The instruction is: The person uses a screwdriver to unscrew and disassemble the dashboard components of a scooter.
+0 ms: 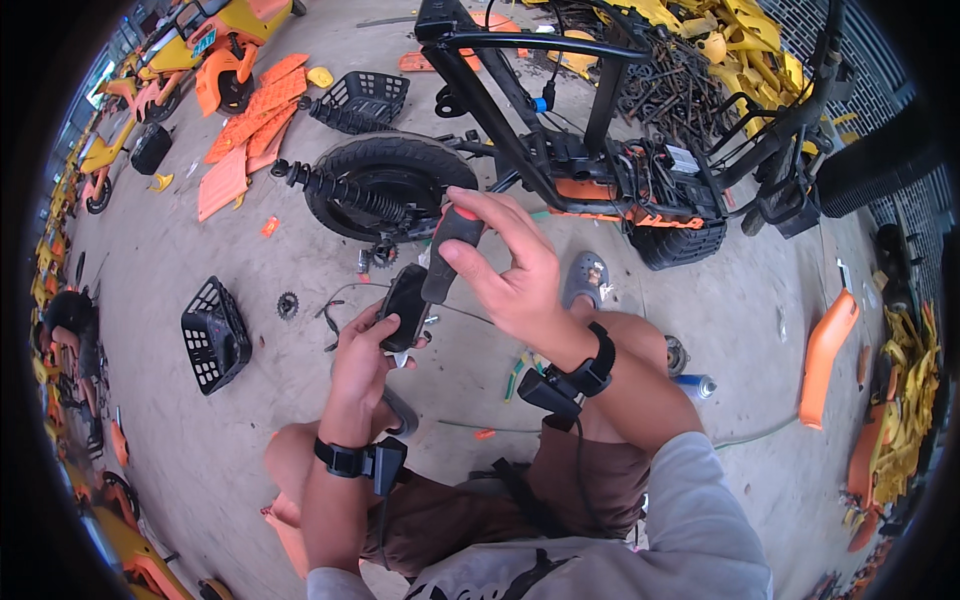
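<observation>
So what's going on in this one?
Someone is working bare-handed over a workshop floor. Their left hand holds a black oblong part, and their right hand grips a dark bar with a red end just above it. The two pieces overlap in view; whether they touch is unclear. A partly stripped black vehicle frame and a wheel are ahead, with a black plastic basket to the left.

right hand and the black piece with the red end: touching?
Touching. The head view shows the right hand pinching the black piece, thumb pressed on its face, fingers at the red end.
</observation>
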`<state>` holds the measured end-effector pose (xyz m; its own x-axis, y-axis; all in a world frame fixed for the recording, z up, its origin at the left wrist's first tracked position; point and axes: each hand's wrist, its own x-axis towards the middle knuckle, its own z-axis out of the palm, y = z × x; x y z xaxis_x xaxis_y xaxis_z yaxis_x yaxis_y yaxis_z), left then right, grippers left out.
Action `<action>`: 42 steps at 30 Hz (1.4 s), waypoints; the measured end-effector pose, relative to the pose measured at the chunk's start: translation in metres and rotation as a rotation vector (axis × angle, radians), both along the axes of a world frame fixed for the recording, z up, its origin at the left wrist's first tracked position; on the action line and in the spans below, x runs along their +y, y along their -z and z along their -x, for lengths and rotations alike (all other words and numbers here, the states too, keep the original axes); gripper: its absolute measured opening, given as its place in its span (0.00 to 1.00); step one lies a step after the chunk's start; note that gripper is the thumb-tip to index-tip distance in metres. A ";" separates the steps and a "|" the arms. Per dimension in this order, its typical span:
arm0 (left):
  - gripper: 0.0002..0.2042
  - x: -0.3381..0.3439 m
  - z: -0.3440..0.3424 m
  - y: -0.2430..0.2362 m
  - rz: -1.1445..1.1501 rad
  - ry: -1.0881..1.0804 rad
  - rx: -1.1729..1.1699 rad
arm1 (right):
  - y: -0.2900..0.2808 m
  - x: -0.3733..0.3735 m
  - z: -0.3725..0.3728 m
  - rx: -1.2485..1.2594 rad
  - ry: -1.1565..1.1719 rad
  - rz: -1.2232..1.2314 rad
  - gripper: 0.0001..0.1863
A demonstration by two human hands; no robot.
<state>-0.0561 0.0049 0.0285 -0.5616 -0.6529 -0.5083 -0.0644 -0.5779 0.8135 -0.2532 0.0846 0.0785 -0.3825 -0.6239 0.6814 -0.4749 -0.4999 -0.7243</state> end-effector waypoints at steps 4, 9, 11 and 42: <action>0.20 0.000 0.003 -0.004 0.002 -0.006 0.025 | 0.007 -0.004 0.001 -0.093 -0.082 0.052 0.20; 0.19 -0.005 -0.006 0.006 0.004 -0.045 0.005 | 0.008 -0.013 -0.001 -0.240 -0.281 -0.078 0.21; 0.19 -0.003 -0.014 0.008 -0.003 -0.070 0.016 | 0.005 -0.016 -0.009 -0.271 -0.281 -0.121 0.22; 0.23 0.004 0.002 0.012 0.275 -0.182 0.097 | 0.020 -0.003 0.010 -0.464 -0.248 -0.099 0.22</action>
<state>-0.0585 0.0087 0.0163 -0.4603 -0.8520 -0.2495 0.1049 -0.3312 0.9377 -0.2630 0.0813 0.0586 -0.4625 -0.7865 0.4093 0.0301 -0.4752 -0.8793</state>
